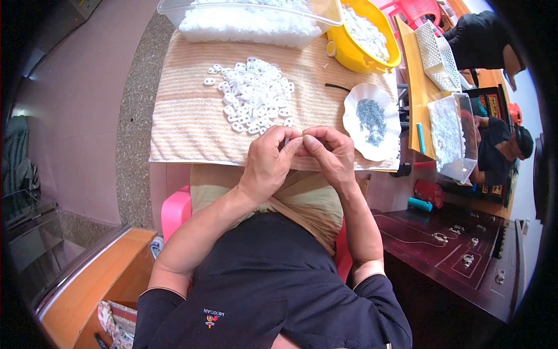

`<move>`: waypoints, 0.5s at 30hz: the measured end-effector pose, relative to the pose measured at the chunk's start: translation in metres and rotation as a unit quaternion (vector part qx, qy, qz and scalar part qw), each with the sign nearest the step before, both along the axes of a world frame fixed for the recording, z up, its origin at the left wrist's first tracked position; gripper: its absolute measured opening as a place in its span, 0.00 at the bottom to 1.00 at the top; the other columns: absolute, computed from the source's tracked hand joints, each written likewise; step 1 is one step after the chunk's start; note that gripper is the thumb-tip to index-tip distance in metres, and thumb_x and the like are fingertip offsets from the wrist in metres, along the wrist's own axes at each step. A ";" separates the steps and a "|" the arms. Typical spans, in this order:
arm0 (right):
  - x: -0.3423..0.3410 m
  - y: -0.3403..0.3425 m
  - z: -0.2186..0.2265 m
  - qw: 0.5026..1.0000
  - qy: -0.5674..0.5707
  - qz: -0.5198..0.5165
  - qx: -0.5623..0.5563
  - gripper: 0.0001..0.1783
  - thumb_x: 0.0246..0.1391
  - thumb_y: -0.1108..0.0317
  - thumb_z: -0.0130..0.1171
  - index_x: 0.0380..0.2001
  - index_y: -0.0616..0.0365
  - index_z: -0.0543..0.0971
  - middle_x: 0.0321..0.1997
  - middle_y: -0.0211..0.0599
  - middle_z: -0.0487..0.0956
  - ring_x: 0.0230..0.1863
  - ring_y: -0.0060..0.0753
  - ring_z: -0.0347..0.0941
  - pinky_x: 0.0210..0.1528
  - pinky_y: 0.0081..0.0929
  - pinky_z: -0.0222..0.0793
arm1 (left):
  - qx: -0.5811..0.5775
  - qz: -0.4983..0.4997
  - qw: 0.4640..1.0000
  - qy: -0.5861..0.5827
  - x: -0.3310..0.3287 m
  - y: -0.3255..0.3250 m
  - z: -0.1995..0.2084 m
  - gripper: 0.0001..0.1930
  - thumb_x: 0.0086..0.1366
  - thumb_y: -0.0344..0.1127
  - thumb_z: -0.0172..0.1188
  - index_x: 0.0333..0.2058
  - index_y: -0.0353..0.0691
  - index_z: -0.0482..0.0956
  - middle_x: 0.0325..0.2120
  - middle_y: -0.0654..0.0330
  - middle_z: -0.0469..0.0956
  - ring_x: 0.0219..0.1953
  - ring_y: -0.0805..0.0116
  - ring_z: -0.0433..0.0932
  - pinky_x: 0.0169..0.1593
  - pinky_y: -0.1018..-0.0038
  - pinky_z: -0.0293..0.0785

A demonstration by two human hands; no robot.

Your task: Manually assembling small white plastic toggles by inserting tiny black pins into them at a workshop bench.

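My left hand [266, 160] and my right hand [335, 160] meet at the near edge of a striped towel [186, 116]. Thumbs and forefingers are pinched together, fingertips nearly touching. Whatever lies between them is too small and covered to make out. Just beyond my left hand is a loose heap of small white two-holed plastic pieces [254, 96], a few strayed to its left. To the right of my right hand sits a white wavy-rimmed dish [352, 121] holding many tiny grey bits [372, 119]. A thin black stick [337, 87] lies by the dish.
A clear plastic bin [256, 36] of white pieces stands at the far edge, beside a yellow basin [344, 52] of more. At right, people sit at a wooden table [415, 102] with a white basket [436, 55] and another bin [463, 166]. A pink chair [176, 212] is under me.
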State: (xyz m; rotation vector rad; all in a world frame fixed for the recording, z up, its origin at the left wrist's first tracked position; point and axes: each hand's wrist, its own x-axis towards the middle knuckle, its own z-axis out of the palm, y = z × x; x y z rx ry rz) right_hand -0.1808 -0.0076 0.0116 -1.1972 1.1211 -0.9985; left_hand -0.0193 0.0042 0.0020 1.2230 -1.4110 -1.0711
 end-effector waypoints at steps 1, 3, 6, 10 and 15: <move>-0.001 -0.001 0.000 1.000 0.016 0.006 -0.012 0.08 0.59 0.73 0.58 0.39 0.67 0.78 0.30 0.32 0.80 0.31 0.18 0.76 0.35 0.16 0.73 | 0.050 -0.021 0.995 0.078 -0.001 0.000 -0.004 0.08 0.65 0.32 0.59 0.36 0.31 0.78 0.27 0.60 0.79 0.28 0.76 0.76 0.33 0.79 0.72; -0.004 -0.001 0.000 0.999 0.032 0.013 -0.025 0.08 0.58 0.73 0.58 0.39 0.66 0.78 0.30 0.32 0.80 0.30 0.18 0.76 0.35 0.16 0.73 | 0.099 -0.042 0.982 0.156 0.001 -0.002 -0.009 0.09 0.65 0.33 0.59 0.36 0.31 0.78 0.28 0.61 0.79 0.27 0.77 0.75 0.32 0.81 0.72; -0.007 -0.003 -0.003 0.997 0.026 0.019 -0.063 0.06 0.58 0.76 0.57 0.38 0.65 0.78 0.32 0.32 0.80 0.31 0.19 0.76 0.36 0.17 0.74 | 0.176 -0.097 0.945 0.257 0.004 -0.006 -0.010 0.09 0.66 0.34 0.57 0.35 0.32 0.78 0.26 0.63 0.78 0.25 0.80 0.72 0.29 0.81 0.70; -0.008 -0.005 -0.004 0.994 -0.031 0.038 -0.099 0.05 0.55 0.82 0.56 0.36 0.67 0.78 0.35 0.35 0.77 0.35 0.23 0.76 0.37 0.19 0.74 | 0.252 -0.145 0.887 0.360 0.006 -0.008 -0.005 0.09 0.67 0.34 0.57 0.35 0.33 0.79 0.26 0.64 0.78 0.23 0.81 0.70 0.29 0.84 0.69; -0.015 -0.008 -0.003 0.981 -0.004 0.092 -0.171 0.07 0.55 0.83 0.55 0.38 0.68 0.77 0.37 0.37 0.75 0.37 0.26 0.75 0.39 0.21 0.75 | 0.284 -0.170 0.850 0.410 0.008 -0.008 -0.005 0.09 0.67 0.34 0.57 0.34 0.34 0.79 0.27 0.63 0.78 0.23 0.80 0.70 0.29 0.84 0.69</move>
